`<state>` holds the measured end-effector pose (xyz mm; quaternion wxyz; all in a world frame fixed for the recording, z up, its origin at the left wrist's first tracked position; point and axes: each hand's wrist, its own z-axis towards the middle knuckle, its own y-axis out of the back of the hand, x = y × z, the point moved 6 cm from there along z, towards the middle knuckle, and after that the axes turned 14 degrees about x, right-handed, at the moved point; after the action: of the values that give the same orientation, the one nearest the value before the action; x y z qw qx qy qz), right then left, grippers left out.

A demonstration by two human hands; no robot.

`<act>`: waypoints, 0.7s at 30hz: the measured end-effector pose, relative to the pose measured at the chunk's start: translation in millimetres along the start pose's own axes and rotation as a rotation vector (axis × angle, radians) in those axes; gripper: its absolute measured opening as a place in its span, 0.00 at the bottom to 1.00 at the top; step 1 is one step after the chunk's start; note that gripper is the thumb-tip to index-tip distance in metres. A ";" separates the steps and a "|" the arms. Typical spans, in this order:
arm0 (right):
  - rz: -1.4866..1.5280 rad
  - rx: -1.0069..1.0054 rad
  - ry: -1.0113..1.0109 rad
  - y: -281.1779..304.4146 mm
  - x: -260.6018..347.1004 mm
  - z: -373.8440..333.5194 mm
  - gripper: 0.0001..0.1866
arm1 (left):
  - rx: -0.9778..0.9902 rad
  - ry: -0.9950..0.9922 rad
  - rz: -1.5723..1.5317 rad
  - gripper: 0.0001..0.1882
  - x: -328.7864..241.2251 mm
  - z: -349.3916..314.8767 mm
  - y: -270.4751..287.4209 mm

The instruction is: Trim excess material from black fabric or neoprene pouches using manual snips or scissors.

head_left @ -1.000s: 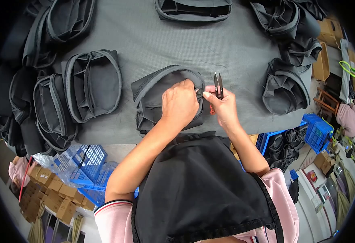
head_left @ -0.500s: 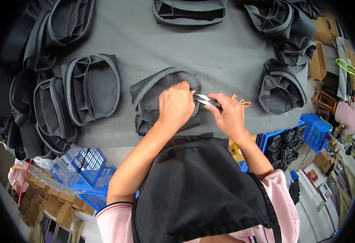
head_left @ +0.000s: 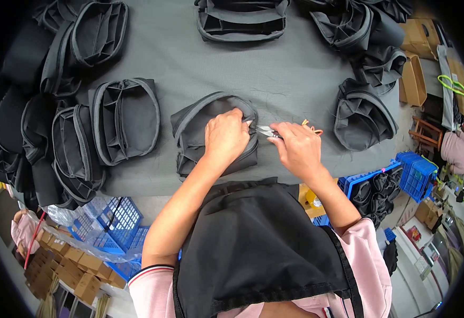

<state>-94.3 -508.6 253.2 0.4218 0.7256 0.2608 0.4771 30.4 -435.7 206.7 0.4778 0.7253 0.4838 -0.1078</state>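
A black fabric pouch [head_left: 189,127] with a grey-edged opening and inner dividers lies in front of me on the grey cloth-covered table. My left hand [head_left: 226,137] reaches into its opening and pinches the right rim between thumb and fingers. In my right hand [head_left: 300,146] is a pair of thread snips [head_left: 267,131], closed in my fingers, with the silver blades pointing left at the pouch's right edge. An orange cord loop [head_left: 312,127] shows behind the right hand. Whether the blade tips touch the pouch I cannot tell.
Similar black pouches [head_left: 126,122] crowd the table's left side; others stand at the far middle [head_left: 241,26] and right [head_left: 364,115]. Blue crates [head_left: 416,175] are on the floor beyond the table, one with black pouches inside. Cardboard boxes [head_left: 86,281] are stacked at lower left.
The snips have drawn back slightly from the pouch rim and their blades are closer together. My left hand keeps its pinch on the rim. The whole view has shifted a little.
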 end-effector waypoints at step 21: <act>0.326 0.159 -0.183 16.0 -8.1 12.5 0.14 | -0.002 -0.006 -0.011 0.09 4.0 -1.8 -2.2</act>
<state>-86.6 -527.6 260.7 0.3021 0.8297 0.1373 0.4489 30.1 -431.7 203.9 0.4793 0.7218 0.4866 -0.1122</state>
